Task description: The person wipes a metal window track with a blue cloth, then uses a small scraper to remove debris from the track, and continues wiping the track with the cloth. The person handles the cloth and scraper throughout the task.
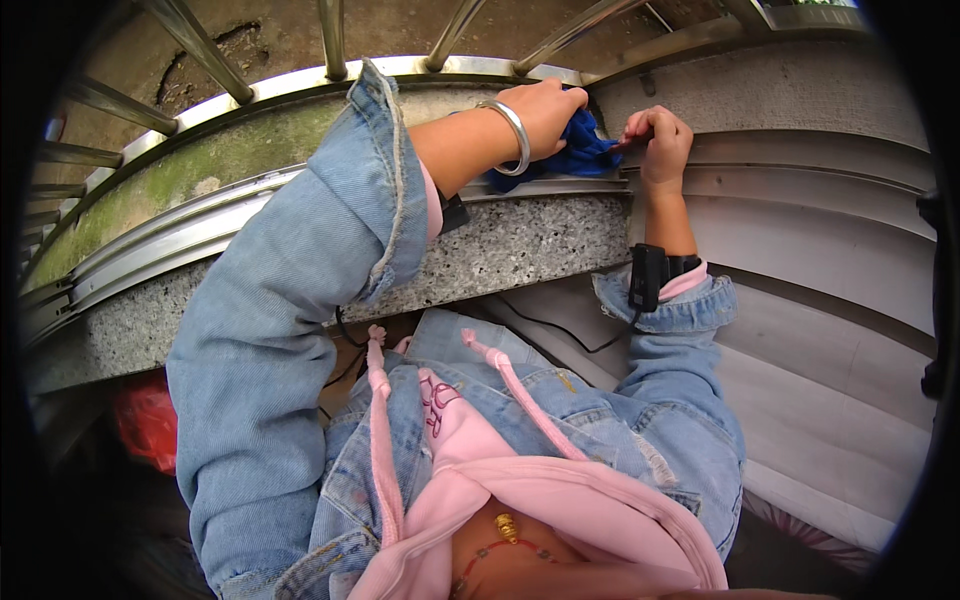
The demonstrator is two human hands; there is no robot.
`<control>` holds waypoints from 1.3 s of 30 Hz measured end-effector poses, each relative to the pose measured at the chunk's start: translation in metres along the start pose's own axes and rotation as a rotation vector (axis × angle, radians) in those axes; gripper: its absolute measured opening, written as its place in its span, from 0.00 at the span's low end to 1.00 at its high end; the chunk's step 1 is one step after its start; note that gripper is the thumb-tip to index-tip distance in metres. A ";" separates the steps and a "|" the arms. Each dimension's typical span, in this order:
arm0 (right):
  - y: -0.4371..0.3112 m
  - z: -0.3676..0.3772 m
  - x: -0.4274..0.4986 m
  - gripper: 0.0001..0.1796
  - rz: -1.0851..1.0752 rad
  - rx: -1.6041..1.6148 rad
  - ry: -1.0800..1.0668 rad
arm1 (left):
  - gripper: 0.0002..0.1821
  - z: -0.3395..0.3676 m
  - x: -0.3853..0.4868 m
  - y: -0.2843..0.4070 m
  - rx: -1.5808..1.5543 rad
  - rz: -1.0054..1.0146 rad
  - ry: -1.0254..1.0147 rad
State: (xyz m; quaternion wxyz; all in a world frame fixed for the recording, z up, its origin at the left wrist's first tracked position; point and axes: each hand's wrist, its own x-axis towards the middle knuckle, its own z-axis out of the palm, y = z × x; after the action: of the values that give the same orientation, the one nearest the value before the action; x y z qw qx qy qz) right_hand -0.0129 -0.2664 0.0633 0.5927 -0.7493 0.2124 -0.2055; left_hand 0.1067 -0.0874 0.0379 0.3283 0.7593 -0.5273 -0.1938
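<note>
A crumpled blue cloth (589,150) lies over the metal window track (480,189) near the corner of the sill. My left hand (541,112), with a silver bangle at its wrist, is closed on the cloth's upper left part; its palm and some fingers are hidden. At the cloth's right end, my right hand (660,142) has its fingers curled, and the fingertips meet a corner of the cloth. A black device is strapped to my right wrist.
Metal bars (334,45) rise from a rail beyond the mossy ledge (150,191). A speckled stone sill (525,232) runs along the near side. The metal window frame (795,180) stands at the right. A red plastic bag (146,420) is below the sill at left.
</note>
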 end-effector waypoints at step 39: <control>-0.017 0.225 -0.043 0.21 0.033 0.319 -0.174 | 0.27 -0.139 -0.197 -0.112 0.480 -0.133 0.061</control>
State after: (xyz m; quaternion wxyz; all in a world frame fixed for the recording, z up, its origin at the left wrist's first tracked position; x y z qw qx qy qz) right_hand 0.0787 -0.0589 0.0294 0.7235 -0.6571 0.1372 -0.1614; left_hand 0.1982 0.1620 0.0478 0.1408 0.8540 -0.4971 -0.0614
